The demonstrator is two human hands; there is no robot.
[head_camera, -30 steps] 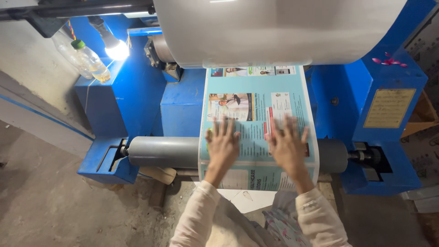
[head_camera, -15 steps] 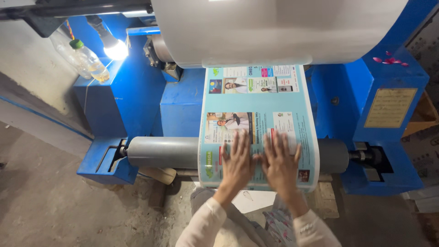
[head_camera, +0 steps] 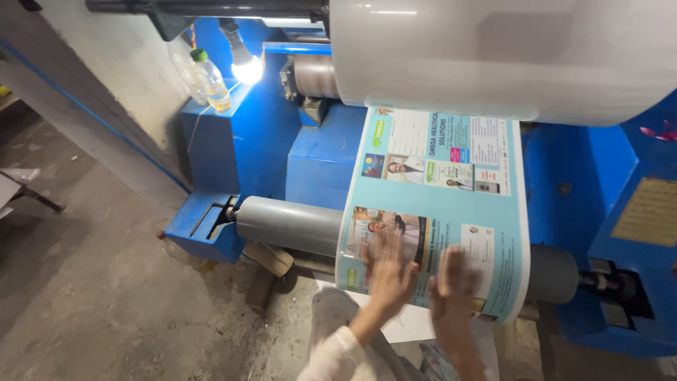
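Both hands, left hand and right hand, fingers spread flat on printed sheet over grey roller at 6 o'clock; sheet partly drawn down.

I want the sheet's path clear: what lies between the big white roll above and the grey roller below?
Only the printed sheet spans from white roll to grey roller, in the head view.

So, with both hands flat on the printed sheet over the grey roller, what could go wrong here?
1. Both the left hand and the right hand press the printed sheet directly on the grey roller; if the roller turns, fingers could be drawn in.
2. The sleeve hangs near the roller and might catch.
3. Uneven pressing could wrinkle or skew the sheet.
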